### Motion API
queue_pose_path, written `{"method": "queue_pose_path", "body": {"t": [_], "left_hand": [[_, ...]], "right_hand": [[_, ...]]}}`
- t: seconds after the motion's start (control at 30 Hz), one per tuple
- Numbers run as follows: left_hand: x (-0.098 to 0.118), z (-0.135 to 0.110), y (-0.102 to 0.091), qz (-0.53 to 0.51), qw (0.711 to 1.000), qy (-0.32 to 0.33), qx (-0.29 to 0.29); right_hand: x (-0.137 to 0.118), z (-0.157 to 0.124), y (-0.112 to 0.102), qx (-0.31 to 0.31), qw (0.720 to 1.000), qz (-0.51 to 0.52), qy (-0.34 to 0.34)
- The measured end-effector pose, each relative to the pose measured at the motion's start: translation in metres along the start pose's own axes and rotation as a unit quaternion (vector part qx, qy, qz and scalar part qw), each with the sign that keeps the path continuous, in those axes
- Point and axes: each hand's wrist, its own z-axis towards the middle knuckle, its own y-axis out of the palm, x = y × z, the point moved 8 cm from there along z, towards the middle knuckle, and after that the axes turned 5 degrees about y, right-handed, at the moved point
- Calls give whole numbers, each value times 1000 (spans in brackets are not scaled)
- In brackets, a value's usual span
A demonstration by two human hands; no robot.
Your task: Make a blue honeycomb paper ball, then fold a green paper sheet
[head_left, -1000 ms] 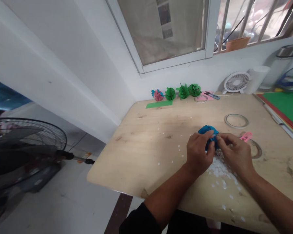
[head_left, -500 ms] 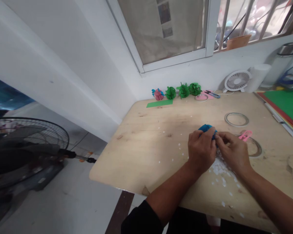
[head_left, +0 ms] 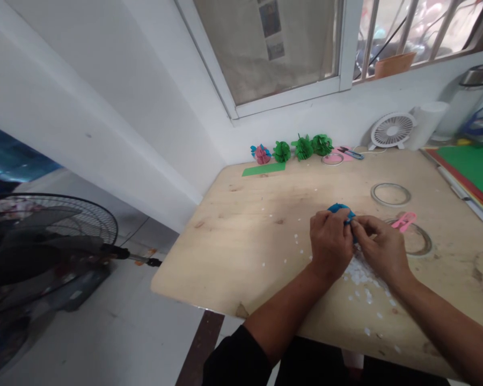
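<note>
My left hand [head_left: 329, 242] and my right hand [head_left: 380, 247] meet over the wooden table [head_left: 245, 236], both pinched on a small blue paper piece [head_left: 338, 209]. Most of the blue paper is hidden behind my fingers. White paper scraps [head_left: 360, 276] lie on the table just below my hands. A pink clip [head_left: 403, 220] rests on a tape ring [head_left: 421, 242] right of my right hand.
Three green paper balls [head_left: 301, 148] and a pink-and-blue one [head_left: 260, 154] line the back wall beside a green paper strip [head_left: 263, 170]. Another tape ring [head_left: 390, 193], a small white fan [head_left: 391, 130], coloured paper sheets [head_left: 473, 174] and a floor fan [head_left: 44, 241] at left.
My hands have closed further over the blue paper, hiding more of it. The view has shifted slightly; the hands stay in the same spot.
</note>
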Motion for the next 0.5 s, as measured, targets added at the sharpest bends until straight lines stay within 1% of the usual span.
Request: {"method": "queue_pose_path", "body": {"t": [0.13, 0.33, 0.5], "left_hand": [[-1, 0, -1, -6, 1000, 4, 12], [-7, -1, 0, -23, 999, -21, 8], [-8, 1, -2, -26, 999, -18, 22]], "right_hand": [[-1, -1, 2, -7, 1000, 1, -5], [-2, -4, 3, 3, 1000, -5, -19], [-4, -4, 4, -5, 1000, -20, -15]]}}
